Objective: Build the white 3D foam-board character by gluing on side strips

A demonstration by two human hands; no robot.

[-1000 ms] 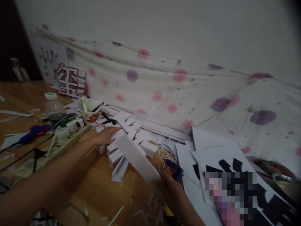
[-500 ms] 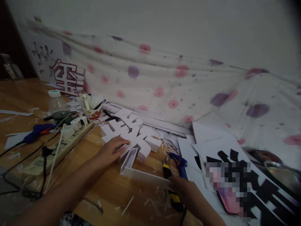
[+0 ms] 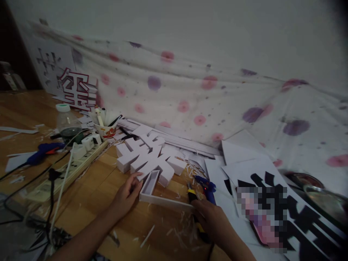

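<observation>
Where the right hand [image 3: 210,214] meets the work, its fingers are closed in a pinch on the outer end of one white paperboard strip [image 3: 165,201]; left hand [image 3: 126,195], fingers loosely curled beside the strip's other end, grip or mere touch not possible to tell. Strip: low over the wooden desk [image 3: 100,181], meeting a narrow open trough [image 3: 149,184] at the near side of one white three-dimensional Chinese character [image 3: 149,156]. Judged light, stiff along its edge, easily creased across its face, joints likely fragile; best held at corner and outer end, walls unsqueezed. Beside the right hand, one yellow-and-black utility knife [image 3: 191,195]; beyond, one blue glue gun [image 3: 210,192], nozzle possibly hot.
</observation>
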